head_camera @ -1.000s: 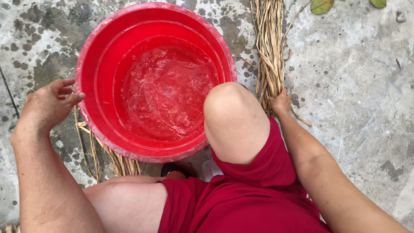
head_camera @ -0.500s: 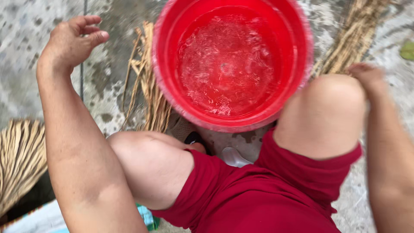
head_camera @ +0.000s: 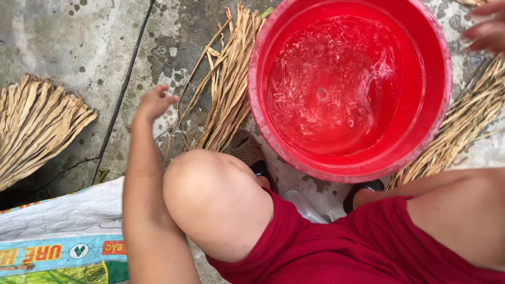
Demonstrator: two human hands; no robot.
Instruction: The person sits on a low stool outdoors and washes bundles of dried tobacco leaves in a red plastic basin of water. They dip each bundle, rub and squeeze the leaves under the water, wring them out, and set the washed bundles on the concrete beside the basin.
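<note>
A round red basin (head_camera: pixel 446 113) holding rippling water stands on the concrete in front of my knees. My left hand (head_camera: pixel 154 102) hovers, blurred, over the ground just left of a loose spread of dried tan plant strands (head_camera: pixel 230 92) that lies against the basin's left side. Its fingers are loosely apart and hold nothing. My right hand (head_camera: pixel 486 29) shows only as blurred, spread fingers at the top right edge, beside the basin's rim and above another bundle of dried strands (head_camera: pixel 463 126). It is empty too.
A third, thicker bundle of dried strands (head_camera: pixel 37 126) lies at the far left. A printed woven sack (head_camera: pixel 63 231) covers the ground at the lower left. My bare knees and red shorts (head_camera: pixel 342 247) fill the bottom; dark sandals show under the basin's near edge.
The view has swung left and down. My left hand has dropped from a raised position toward the loose strands. My right hand has lifted off the right bundle to the basin's rim.
</note>
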